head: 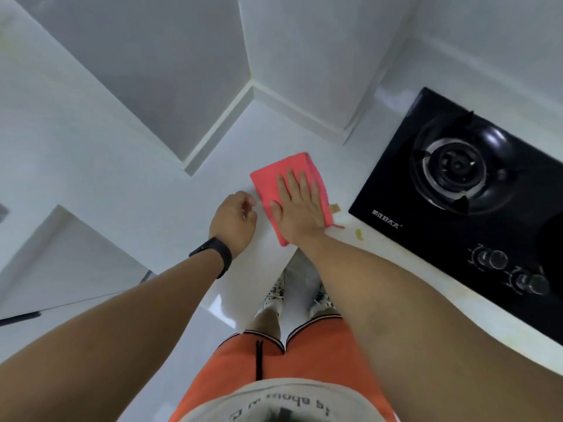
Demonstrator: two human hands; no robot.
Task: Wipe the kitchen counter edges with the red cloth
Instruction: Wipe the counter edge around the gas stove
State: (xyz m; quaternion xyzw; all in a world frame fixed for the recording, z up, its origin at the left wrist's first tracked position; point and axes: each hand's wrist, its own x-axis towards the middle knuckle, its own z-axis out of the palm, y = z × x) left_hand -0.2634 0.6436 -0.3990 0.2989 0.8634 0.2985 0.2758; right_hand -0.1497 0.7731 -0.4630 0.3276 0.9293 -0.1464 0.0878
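Observation:
The folded red cloth [275, 178] lies flat on the white counter [189, 202], near its front inner corner. My right hand [300, 208] presses palm-down on the cloth, fingers spread and pointing away from me. My left hand [236, 219] rests just left of the cloth with its fingers curled loosely, holding nothing; a black band sits on that wrist. The counter's front edge [283, 263] runs below both hands.
A black gas hob [475, 202] with a burner and two knobs is set into the counter at the right. Small yellowish and brown spots [359, 233] lie between the cloth and the hob. White walls and a pillar rise behind. My legs and shoes show below.

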